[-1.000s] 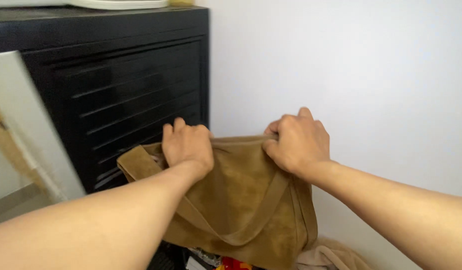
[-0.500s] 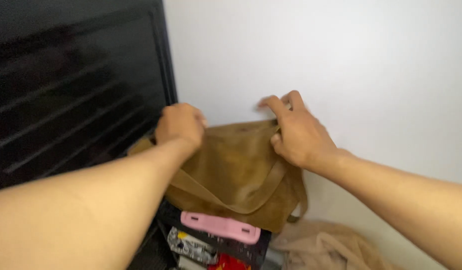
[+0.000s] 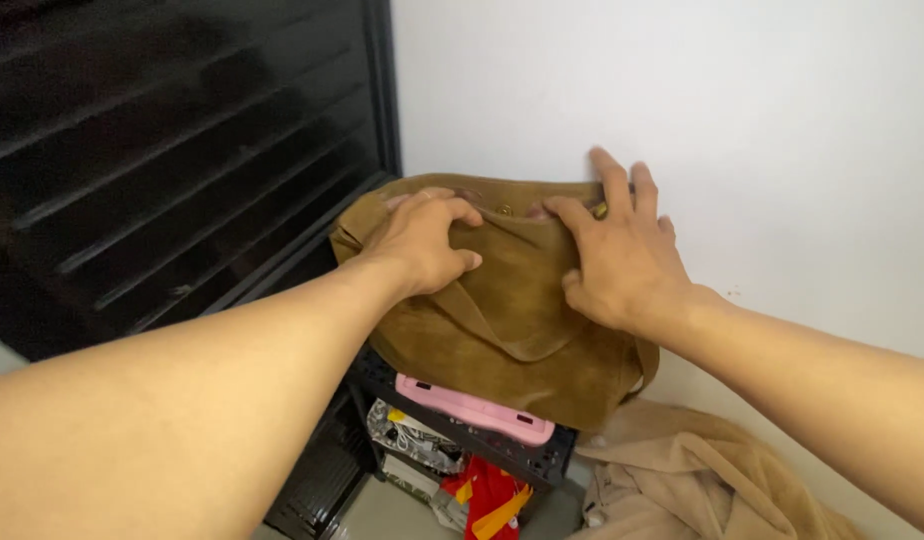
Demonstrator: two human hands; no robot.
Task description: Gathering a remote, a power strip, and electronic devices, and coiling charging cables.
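Note:
A brown suede shoulder bag (image 3: pixel 512 320) rests on a black plastic crate (image 3: pixel 527 462) in the corner by the white wall. My left hand (image 3: pixel 422 238) grips the bag's upper left edge, fingers curled over the rim. My right hand (image 3: pixel 622 255) lies flat on the bag's upper right side, fingers spread and pointing up toward the wall, pressing the suede. The bag's strap (image 3: pixel 492 330) hangs in a loop down its front.
A black slatted cabinet (image 3: pixel 182 160) stands at the left. A pink flat thing (image 3: pixel 472 408) sits on the crate under the bag. Below it are packets and a red and yellow item (image 3: pixel 487 500). A beige garment (image 3: pixel 682 480) lies heaped at the lower right.
The bag has settled lower onto the crate against the wall. My right hand has opened from gripping the rim to lying flat on the bag. My left hand still holds the edge.

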